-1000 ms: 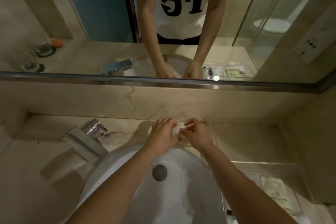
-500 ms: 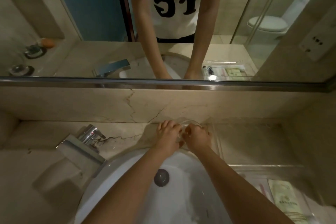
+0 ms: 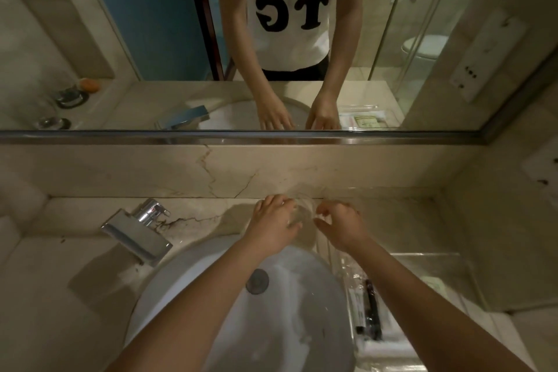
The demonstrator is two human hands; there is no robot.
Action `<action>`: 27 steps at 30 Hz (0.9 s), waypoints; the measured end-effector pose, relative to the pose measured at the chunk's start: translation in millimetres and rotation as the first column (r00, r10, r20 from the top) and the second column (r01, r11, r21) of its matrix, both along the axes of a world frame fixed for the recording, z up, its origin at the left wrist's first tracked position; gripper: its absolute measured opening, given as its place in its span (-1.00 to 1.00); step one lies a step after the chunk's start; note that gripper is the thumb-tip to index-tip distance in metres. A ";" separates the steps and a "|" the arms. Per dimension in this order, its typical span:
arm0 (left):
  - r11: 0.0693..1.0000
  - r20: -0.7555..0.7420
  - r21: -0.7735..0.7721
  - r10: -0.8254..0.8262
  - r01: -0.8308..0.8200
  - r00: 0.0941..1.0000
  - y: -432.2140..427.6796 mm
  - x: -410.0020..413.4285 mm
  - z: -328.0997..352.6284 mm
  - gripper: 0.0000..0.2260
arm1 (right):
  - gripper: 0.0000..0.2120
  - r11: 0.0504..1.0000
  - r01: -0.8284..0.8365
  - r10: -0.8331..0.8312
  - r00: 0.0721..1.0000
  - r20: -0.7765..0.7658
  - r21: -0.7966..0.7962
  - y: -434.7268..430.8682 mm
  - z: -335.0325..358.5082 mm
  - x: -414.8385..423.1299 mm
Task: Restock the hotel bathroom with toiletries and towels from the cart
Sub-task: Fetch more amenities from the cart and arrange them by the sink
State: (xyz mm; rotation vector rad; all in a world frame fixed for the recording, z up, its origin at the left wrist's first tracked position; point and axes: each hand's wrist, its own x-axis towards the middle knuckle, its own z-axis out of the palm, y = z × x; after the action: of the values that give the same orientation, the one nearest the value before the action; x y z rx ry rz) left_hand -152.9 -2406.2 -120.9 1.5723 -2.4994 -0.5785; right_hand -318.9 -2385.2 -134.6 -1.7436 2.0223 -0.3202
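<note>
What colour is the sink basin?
White; the sink basin shows best in the head view.

A person is leaning over a white sink [image 3: 302,296] set in a marble table [image 3: 60,281], both bare arms reaching toward the back wall. The left grip [image 3: 273,226] is lying against a clear glass vessel [image 3: 303,211] (blurred, so its exact shape is hard to tell), fingers relaxed over its side. The right grip [image 3: 342,228] is hovering just beside the vessel, fingers loosely curled, holding nothing visible. A chrome faucet [image 3: 136,232] is standing to the left. A clear tray [image 3: 437,275] holding packets is sitting on the right. The mirror [image 3: 120,39] above is reflecting both grips.
</note>
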 end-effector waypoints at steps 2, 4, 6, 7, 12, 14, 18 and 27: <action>0.999 -0.016 0.007 -0.040 0.040 0.999 14.3 -9.3 16.2 -0.62 | -0.79 0.999 -0.037 0.037 0.999 0.007 -0.025 13.9 11.1 -17.5; 0.996 -0.026 0.005 -0.084 0.084 0.996 30.7 -20.0 30.3 -0.64 | -0.78 0.997 -0.075 0.075 0.997 0.004 -0.036 32.1 25.5 -35.2; 0.991 -0.025 0.028 -0.127 0.128 0.992 49.1 -31.6 42.5 -0.64 | -0.77 0.992 -0.116 0.115 0.993 -0.012 -0.057 53.3 37.2 -53.4; 0.988 -0.025 0.041 -0.145 0.146 0.989 58.4 -37.7 47.2 -0.64 | -0.76 0.989 -0.134 0.133 0.991 -0.019 -0.060 65.0 42.8 -62.1; 0.972 -0.031 0.071 -0.224 0.226 0.974 103.5 -69.4 50.0 -0.63 | -0.76 0.977 -0.198 0.194 0.980 -0.054 -0.084 127.7 53.6 -105.8; 0.962 -0.006 0.081 -0.262 0.262 0.965 117.7 -82.1 41.8 -0.64 | -0.75 0.977 -0.195 0.187 0.978 -0.097 -0.081 151.5 49.3 -122.6; 0.948 0.027 0.112 -0.303 0.298 0.953 147.7 -108.5 19.3 -0.60 | -0.73 0.983 -0.182 0.177 0.971 -0.163 -0.015 194.3 34.2 -151.9; 0.935 0.124 0.096 -0.352 0.342 0.928 206.2 -143.9 -42.9 -0.61 | -0.64 0.963 -0.238 0.268 0.906 -0.327 0.129 247.0 -17.1 -176.9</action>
State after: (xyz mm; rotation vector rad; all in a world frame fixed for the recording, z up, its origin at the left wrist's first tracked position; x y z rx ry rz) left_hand -296.8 -2200.0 -163.8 1.2325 -2.9216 -0.6269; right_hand -495.8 -2138.3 -151.8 -2.0920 1.9615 0.1653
